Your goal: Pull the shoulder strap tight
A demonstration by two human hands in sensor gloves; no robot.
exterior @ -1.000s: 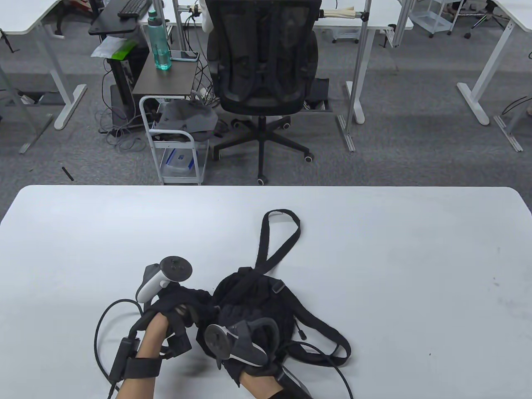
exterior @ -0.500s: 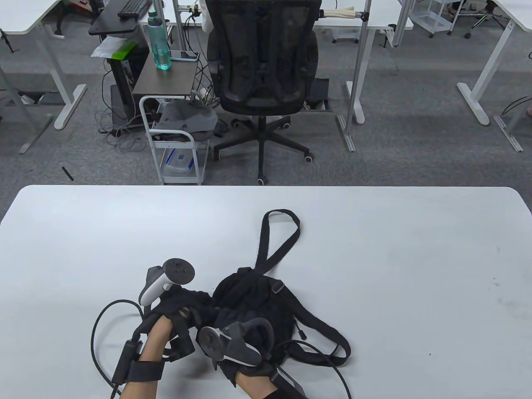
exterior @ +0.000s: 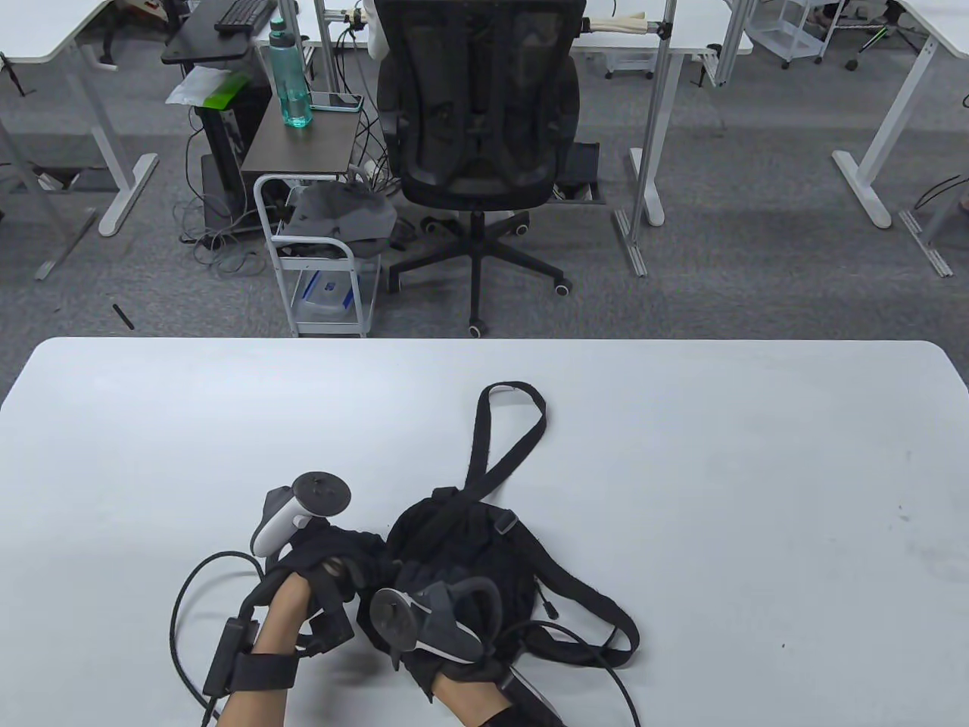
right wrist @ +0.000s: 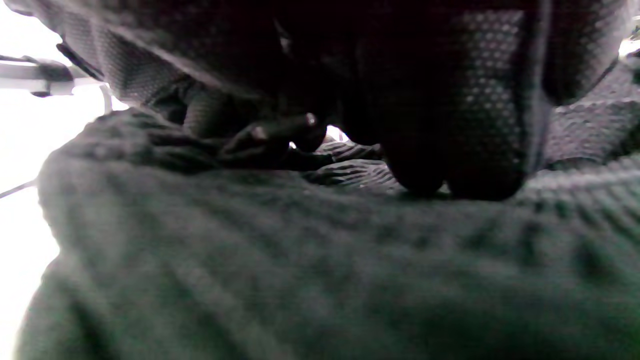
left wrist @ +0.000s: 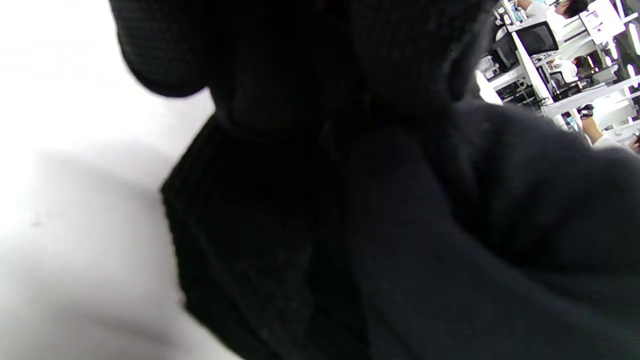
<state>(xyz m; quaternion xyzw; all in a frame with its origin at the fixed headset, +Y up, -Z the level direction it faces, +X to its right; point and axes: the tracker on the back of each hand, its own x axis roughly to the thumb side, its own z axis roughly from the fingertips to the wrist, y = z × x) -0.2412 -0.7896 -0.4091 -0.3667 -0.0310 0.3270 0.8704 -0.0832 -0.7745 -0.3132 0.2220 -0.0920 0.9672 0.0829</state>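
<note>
A black fabric bag (exterior: pixel 462 545) lies crumpled near the table's front edge. One long black shoulder strap (exterior: pixel 515 397) loops away from it toward the far side, and a second strap (exterior: pixel 606 609) curves round its right. My left hand (exterior: pixel 329 564), with a white tracker, has its fingers curled into the black fabric (left wrist: pixel 280 240) at the bag's left edge. My right hand (exterior: pixel 428 617), under a dark grey tracker, sits on the bag's near side. Its fingertips (right wrist: pixel 452 170) touch the knit fabric (right wrist: pixel 300 260), and the grip is hidden.
The white table (exterior: pixel 757 469) extends to both sides and beyond the bag. Black glove cables (exterior: pixel 178 606) loop on the table by my left wrist, and another cable (exterior: pixel 617 685) runs by my right. An office chair (exterior: pixel 477 136) and a small cart (exterior: pixel 322 257) stand beyond the far edge.
Both hands have shifted only slightly at the bag's left edge. The bag and its straps lie as before.
</note>
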